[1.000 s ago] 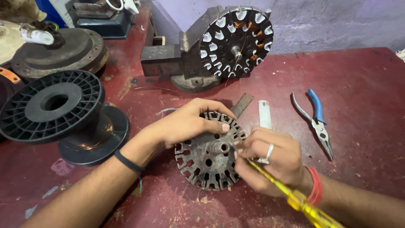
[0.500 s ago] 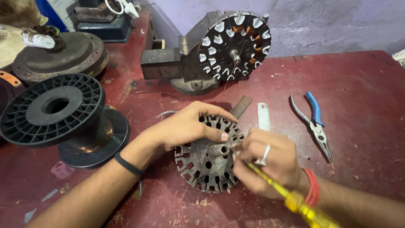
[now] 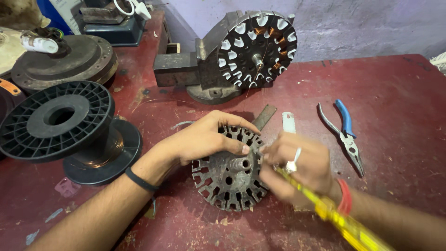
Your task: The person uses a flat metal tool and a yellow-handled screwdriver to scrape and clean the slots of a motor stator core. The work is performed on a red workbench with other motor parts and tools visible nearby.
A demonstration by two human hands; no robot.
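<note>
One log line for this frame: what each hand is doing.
left hand: steadies slotted stator core | right hand: holds yellow screwdriver, blurred | table: blue pliers

- Work surface: a worn red table [image 3: 399,93], scratched and littered with small scraps.
- Centre: a bare slotted metal core [image 3: 227,179], lying flat.
- Left: a black plastic spool [image 3: 60,125].
- Rear: a wound core on a metal stand [image 3: 251,46].
- Right: blue-handled pliers [image 3: 346,135].
- Beside the pliers: two flat metal strips [image 3: 288,122].
</note>
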